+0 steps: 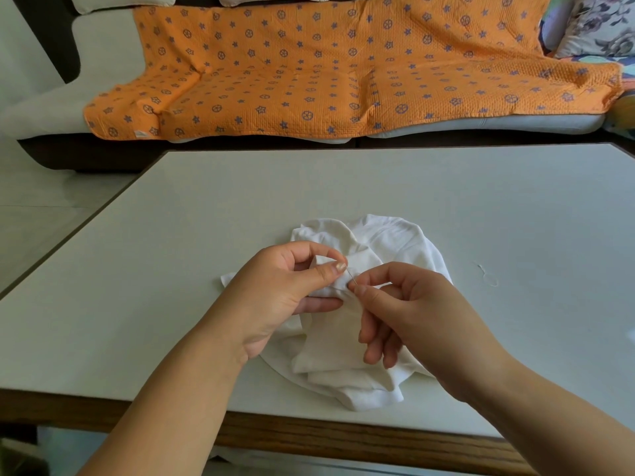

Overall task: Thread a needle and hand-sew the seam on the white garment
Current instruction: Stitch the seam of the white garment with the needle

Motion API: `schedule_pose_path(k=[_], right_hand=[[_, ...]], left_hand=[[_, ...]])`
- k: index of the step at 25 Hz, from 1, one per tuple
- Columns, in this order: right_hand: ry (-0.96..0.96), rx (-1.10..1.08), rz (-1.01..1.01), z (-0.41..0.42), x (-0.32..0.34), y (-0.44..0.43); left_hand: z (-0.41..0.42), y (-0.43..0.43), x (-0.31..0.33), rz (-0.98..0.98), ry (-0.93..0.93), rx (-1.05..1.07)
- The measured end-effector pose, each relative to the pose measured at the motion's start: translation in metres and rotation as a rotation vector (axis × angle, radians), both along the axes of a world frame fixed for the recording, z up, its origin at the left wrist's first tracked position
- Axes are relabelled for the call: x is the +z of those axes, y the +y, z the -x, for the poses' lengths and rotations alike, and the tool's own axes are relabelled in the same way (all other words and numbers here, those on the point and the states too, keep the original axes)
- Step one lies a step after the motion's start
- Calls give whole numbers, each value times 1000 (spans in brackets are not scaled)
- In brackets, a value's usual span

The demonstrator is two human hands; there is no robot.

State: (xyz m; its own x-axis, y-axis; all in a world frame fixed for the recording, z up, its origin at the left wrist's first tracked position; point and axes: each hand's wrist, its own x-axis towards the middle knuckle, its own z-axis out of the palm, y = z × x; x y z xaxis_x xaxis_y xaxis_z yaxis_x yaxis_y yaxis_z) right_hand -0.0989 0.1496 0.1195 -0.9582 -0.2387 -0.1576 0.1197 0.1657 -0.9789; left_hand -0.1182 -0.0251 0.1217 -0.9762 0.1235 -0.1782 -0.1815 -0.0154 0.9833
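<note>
At a white table [171, 235], the left hand [285, 297] pinches a fold of the white garment [388, 242]. The right hand [409, 304] pinches a needle [351, 275] against it.

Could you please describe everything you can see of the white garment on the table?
The white garment looks like soft knit cotton, crumpled in a loose heap on the pale table near its front edge, with a ribbed hem showing at the bottom. The left hand pinches a raised fold of it; the right hand pinches a thin needle at that fold.
</note>
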Motion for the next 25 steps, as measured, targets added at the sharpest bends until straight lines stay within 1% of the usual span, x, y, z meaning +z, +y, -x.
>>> schedule_pose_path(k=[6,10,15,17,19,22,25], right_hand=[[-5,-22,-41,2,-3,-1],[5,-61,-26,2,-8,-2],[-9,-76,131,2,-11,-5],[-25,-30,183,2,-10,-5],[-44,4,240,3,-8,-4],[-60,-6,284,4,-5,-3],[-55,-53,208,6,-3,-3]], left_hand=[[-1,3,-1,122,64,-4],[-1,7,-4,208,110,-45],[-1,4,-2,306,191,-108],[-2,3,-1,356,207,-143],[-2,2,-1,354,205,-141],[-2,1,-3,365,201,-140],[0,2,-7,350,201,-153]])
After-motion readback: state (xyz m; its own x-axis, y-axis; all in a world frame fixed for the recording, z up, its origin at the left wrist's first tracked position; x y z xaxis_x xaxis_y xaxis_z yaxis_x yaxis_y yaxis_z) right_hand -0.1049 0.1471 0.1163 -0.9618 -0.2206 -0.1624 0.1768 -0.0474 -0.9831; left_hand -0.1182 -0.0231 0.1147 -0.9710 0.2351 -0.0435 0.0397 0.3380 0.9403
